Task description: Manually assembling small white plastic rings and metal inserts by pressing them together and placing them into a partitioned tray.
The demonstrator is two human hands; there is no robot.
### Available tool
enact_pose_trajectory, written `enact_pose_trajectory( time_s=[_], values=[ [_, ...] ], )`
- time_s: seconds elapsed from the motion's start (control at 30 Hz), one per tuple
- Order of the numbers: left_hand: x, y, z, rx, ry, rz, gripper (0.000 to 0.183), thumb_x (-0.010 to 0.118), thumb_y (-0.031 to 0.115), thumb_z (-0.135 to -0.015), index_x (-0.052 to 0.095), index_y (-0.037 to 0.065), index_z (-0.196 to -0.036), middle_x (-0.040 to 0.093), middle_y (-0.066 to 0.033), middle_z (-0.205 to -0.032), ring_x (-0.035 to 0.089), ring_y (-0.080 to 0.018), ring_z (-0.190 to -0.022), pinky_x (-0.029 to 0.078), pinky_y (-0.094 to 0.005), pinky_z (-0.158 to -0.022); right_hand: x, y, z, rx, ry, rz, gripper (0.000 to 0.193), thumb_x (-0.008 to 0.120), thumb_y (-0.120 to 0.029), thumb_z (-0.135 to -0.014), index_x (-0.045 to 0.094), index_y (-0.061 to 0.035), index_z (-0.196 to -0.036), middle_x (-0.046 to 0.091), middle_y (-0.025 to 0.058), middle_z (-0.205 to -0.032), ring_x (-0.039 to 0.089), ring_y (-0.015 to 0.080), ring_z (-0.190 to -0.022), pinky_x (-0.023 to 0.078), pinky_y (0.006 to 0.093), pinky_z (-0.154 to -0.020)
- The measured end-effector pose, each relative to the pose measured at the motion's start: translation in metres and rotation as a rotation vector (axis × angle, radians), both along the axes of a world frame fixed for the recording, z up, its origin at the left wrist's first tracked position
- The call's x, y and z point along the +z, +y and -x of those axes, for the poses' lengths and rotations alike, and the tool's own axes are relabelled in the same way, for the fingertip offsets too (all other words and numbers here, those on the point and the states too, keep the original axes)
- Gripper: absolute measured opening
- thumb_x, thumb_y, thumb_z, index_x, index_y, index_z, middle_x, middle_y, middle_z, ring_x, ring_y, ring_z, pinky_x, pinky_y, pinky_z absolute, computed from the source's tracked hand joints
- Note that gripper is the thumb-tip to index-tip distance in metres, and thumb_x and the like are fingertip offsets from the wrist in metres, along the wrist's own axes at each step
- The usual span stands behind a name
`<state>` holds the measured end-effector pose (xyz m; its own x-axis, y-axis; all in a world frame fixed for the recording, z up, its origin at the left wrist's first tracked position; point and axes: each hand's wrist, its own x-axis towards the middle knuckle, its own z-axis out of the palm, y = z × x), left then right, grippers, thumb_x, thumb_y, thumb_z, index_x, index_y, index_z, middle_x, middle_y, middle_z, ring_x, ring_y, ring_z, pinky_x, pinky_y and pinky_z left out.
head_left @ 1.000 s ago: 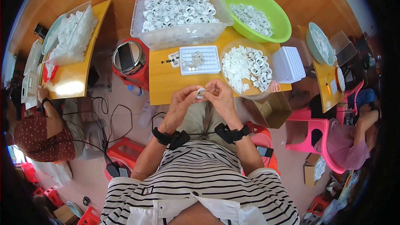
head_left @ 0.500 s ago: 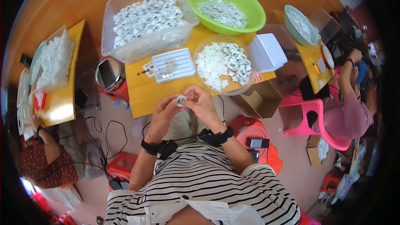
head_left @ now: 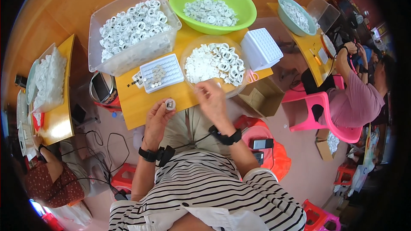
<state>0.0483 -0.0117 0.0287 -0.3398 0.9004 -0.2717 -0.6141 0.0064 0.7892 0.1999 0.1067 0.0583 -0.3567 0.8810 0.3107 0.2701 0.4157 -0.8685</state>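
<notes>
My left hand (head_left: 157, 122) is closed, pinching a small round white plastic part (head_left: 170, 104) whose open face shows small metal pieces inside. To its right, my right hand (head_left: 213, 105) is over the near edge of a round clear tray (head_left: 185, 69); its fingers are bent and smeared by motion. Small flat white pieces (head_left: 200, 64) fill the left of that tray, and white ring-shaped housings (head_left: 231, 62) its right. Left of it, a white ridged tray (head_left: 171, 66) bears a cluster of small silvery discs (head_left: 156, 76).
Behind stand a clear bin (head_left: 100, 65) of white housings and a green basin (head_left: 246, 6) of white parts. A stack of white trays (head_left: 262, 50) and pink scissors (head_left: 252, 76) lie at the right, above a cardboard box (head_left: 263, 98). Co-workers sit at both sides; cables (head_left: 110, 149) trail at left.
My hands have parted: the right has left the round part and moved right toward the clear tray. My left hand keeps the part, lower and farther left in view. The view has shifted.
</notes>
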Motion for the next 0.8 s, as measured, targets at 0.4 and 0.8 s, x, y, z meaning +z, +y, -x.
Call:
enact_pose_trajectory(
  time_s=[0.4, 0.8],
  values=[
    [-0.002, 0.000, 0.004, -0.005, 0.004, 0.040, 0.028, 0.049, 0.017, -0.092, 0.054, -0.001, -0.113, 0.061, -0.0083, -0.099, 0.061, -0.0141, -0.084, 0.050, -0.0236, -0.074, -0.009, 0.063, -0.031, -0.075, -0.255, -0.290, 0.012, 0.055, 0.005, -0.072, 0.061, 0.0012, -0.082, 0.059, 0.0180, -0.080, 0.058, 0.0366, -0.074, 0.047, 0.0405, -0.066],
    [-0.001, -0.001, 0.005, -0.003, -0.013, 0.054, 0.029, 0.048, 0.018, -0.092, 0.054, -0.001, -0.113, 0.062, -0.0081, -0.099, 0.061, -0.0142, -0.084, 0.049, -0.0231, -0.074, 0.006, 0.061, -0.054, -0.048, -0.413, -0.139, 0.008, 0.057, -0.001, -0.073, 0.063, -0.0026, -0.077, 0.061, 0.0122, -0.080, 0.059, 0.0330, -0.073, 0.046, 0.0388, -0.063]
  ],
)
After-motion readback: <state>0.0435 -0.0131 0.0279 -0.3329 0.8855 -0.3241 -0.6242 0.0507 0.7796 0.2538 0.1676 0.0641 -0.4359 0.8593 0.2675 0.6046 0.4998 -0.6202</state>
